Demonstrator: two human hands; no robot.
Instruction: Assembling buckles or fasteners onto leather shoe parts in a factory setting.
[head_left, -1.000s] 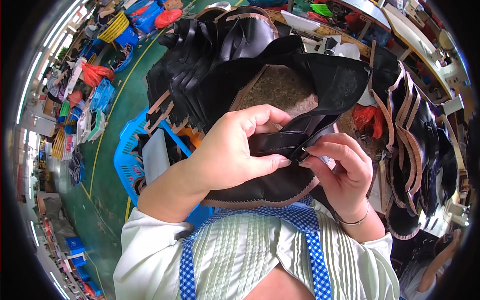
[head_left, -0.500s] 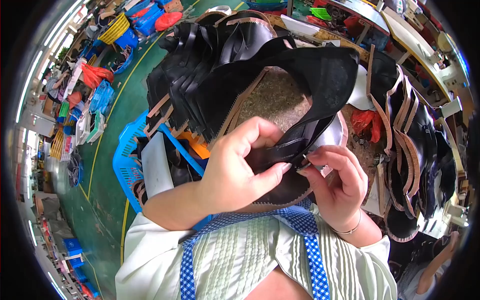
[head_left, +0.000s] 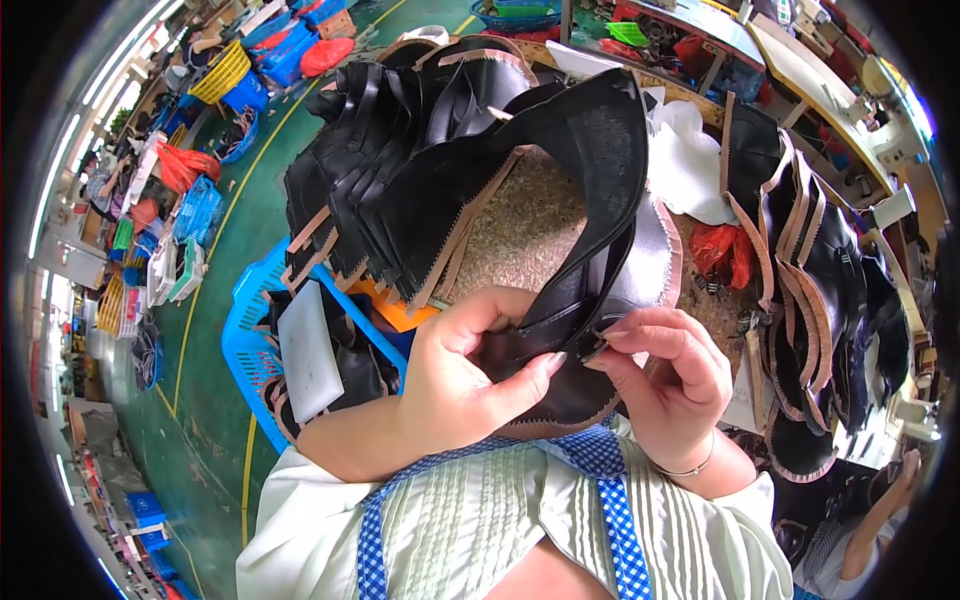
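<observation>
From here, the left grip (head_left: pixel 452 375) has closed round the black leather piece (head_left: pixel 605 150); beside that piece's folded band (head_left: pixel 562 315), the right grip (head_left: pixel 675 378) pinches something tiny (head_left: pixel 601 344), unclear. Best keep the band steady.

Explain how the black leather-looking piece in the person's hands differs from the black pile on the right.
The held piece is handled on its own, while the pile has many pieces layered together. The left hand grips the held piece, with the right hand at it; no hand touches the pile. The held piece curves widely open, whereas the pile's pieces are packed close. Both are black with toothed, tan edges.
</observation>
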